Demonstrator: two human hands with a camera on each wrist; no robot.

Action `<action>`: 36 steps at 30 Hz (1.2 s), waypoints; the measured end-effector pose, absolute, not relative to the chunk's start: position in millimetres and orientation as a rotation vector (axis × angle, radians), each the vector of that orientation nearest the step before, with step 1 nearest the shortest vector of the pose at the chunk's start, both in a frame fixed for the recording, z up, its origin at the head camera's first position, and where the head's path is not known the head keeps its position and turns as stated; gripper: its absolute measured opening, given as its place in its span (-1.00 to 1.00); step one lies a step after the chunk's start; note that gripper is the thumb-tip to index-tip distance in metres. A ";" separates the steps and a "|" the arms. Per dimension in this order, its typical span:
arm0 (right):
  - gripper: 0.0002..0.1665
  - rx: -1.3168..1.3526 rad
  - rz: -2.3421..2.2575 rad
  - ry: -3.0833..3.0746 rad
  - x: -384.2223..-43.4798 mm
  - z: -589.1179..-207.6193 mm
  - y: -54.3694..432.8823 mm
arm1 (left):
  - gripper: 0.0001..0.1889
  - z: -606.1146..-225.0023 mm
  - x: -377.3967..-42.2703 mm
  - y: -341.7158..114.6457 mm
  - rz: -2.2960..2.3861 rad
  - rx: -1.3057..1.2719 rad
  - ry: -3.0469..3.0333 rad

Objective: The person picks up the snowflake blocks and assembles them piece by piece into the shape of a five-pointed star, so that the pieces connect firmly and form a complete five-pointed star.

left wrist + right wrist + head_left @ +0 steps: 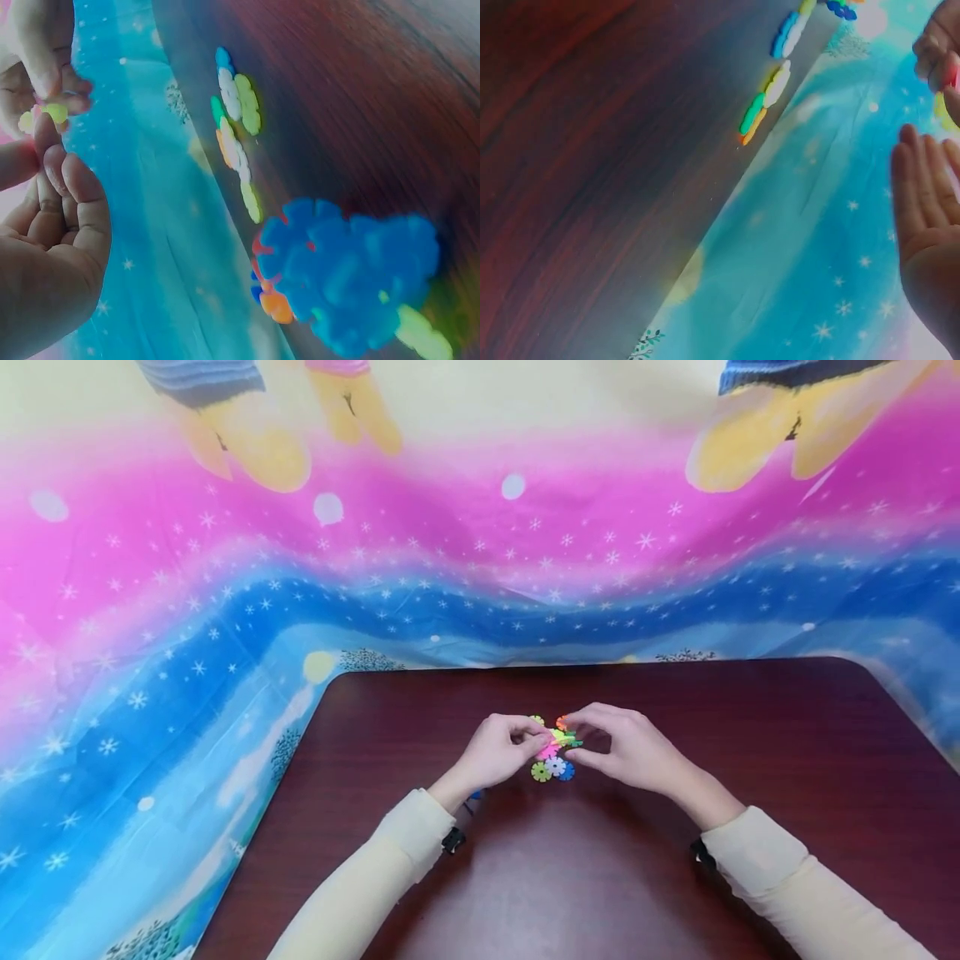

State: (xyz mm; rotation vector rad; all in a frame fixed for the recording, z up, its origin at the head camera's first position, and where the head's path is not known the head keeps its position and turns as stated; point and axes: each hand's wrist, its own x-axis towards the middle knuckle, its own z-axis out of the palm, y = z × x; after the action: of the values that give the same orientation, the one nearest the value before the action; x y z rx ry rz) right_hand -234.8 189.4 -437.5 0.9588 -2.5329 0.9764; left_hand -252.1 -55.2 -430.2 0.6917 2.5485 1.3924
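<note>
In the head view my left hand (497, 752) pinches a pink notched plastic disc (549, 750), with a yellow disc (561, 738) beside it at the fingertips. Facing it, my right hand (637, 750) has thumb and fingers spread apart, its fingertips close to the yellow disc. A gap shows between that thumb and forefinger. The right wrist view catches the right hand's long fingers (922, 187) nearly straight. Just below the hands a lime disc (541, 771), a white disc (554, 767) and a blue disc (567, 771) lie joined on the table.
Behind the hands an orange disc (562, 723) and another lime disc (536, 720) show partly. A cluster of blue discs (352, 270) sits close under the left wrist. The dark wooden table (525, 877) ends at a printed cloth (480, 560).
</note>
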 end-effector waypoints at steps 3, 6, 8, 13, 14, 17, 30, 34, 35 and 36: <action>-0.43 0.890 0.882 -2.715 -240.9 -435.0 189.7 | -0.81 -430.4 -253.3 -62.1 1.420 0.661 2.584; -0.50 0.878 0.710 -2.870 -250.5 -436.3 185.2 | -0.81 -430.6 -254.3 -67.9 1.466 0.623 2.591; -0.55 0.907 0.601 -2.953 -257.0 -439.2 179.7 | -0.82 -431.3 -254.7 -70.6 1.498 0.593 2.590; -0.58 0.980 0.444 -3.074 -265.9 -451.4 167.2 | -0.83 -434.3 -255.7 -72.9 1.536 0.575 2.591; -0.59 0.984 0.435 -3.081 -266.6 -454.0 165.9 | -0.83 -434.8 -255.8 -72.8 1.542 0.581 2.591; -0.68 0.977 0.441 -3.096 -267.7 -460.0 163.5 | -0.84 -435.5 -256.0 -72.3 1.555 0.594 2.587; -0.78 0.942 0.864 -3.074 -265.0 -471.0 166.9 | -0.82 -436.4 -255.0 -71.8 1.538 0.559 2.567; -0.80 0.934 1.048 -2.963 -258.1 -469.1 171.8 | -0.82 -437.6 -254.8 -71.2 1.544 0.541 2.562; -0.79 0.912 1.082 -2.931 -255.8 -468.2 173.0 | -0.81 -437.4 -254.4 -71.0 1.547 0.533 2.560; -0.79 0.893 1.114 -2.892 -253.6 -467.1 174.1 | -0.81 -437.1 -254.0 -70.8 1.553 0.526 2.555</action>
State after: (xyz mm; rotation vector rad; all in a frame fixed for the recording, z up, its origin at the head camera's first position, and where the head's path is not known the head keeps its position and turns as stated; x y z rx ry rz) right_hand -253.6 174.1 -467.1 0.8927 -2.8916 1.1137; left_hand -254.0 -70.8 -437.1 0.5262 2.5552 1.5527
